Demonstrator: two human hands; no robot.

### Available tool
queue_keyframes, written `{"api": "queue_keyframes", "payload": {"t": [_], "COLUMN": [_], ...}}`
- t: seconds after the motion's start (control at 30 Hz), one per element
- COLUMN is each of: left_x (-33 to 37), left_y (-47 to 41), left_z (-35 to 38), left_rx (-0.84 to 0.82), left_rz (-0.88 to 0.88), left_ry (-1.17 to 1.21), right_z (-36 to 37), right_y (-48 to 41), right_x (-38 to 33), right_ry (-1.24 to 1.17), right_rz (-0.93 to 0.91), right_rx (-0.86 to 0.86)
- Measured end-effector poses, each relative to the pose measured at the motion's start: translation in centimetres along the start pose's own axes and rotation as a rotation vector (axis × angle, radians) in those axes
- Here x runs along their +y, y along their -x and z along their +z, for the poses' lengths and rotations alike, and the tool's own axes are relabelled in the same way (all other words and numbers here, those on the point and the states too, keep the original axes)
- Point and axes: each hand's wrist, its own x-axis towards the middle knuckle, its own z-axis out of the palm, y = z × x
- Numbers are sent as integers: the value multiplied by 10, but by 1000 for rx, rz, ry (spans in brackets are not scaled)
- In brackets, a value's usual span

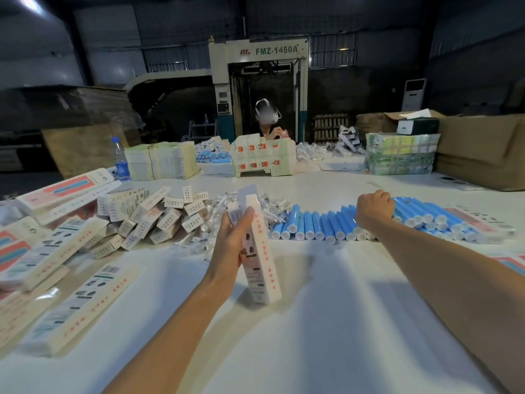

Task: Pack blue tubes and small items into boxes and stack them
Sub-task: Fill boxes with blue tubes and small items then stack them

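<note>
Setting: a wide white table (312, 308) is seen from above, in a dim workshop.
Left hand: at the centre of the frame, the left hand (231, 245) is wrapped around a long, narrow white cardboard box with red print (257, 251).
Box position: the box is stood on its lower end on the table and tilted slightly, with its flap end uppermost.
Right hand: at centre right, the right hand (373, 209) is laid on a row of blue plastic tubes with white caps (318, 224). The fingers are curled out of sight, so it cannot be told whether a tube is clasped.
Tubes: they are laid side by side, long axes running away from the viewer, white caps nearest.
Key relation: the tubes lie to the right of the box and under the right hand, which is the nearer hand. A tube would probably need to be turned on end to be fed into the box top.
Small items: a heap of clear plastic sachets (272, 206) is spread just behind the box.
Left side: small white cartons (159, 220) are piled there.
</note>
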Motion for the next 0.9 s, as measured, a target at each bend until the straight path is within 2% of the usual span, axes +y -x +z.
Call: {"api": "queue_keyframes", "payload": {"t": [0.1,0.4,0.53,0.6,0.67,0.73,0.8,0.9], "left_x": [-2,-6,-1,2,3,4,6,7], "left_y": [-2,-3,-2,-2,-4,-4,-4,-4], "left_z": [-3,-11,-14,-15,-19,-22,-23,-23], "left_rx": [-51,-50,-16,21,52,57,57,44], "left_rz": [-54,-57,-39,-25,-14,-12,-6,-6], "left_ry": [139,-46,-77,-103,-110,-106,-122,-127], "right_z": [-1,-8,-36,-67,-105,-139,-165,-181], "right_y": [1,7,16,19,29,49,72,99], "right_x": [0,-7,-19,-32,-46,-61,-75,-92], "right_ry": [-8,64,-46,-281,-754,-1235,-1603,-1833], "right_rz": [20,-31,-60,-151,-200,-278,-416,-576], "right_rx": [7,-53,103,150,122,2,-125,-235]}}
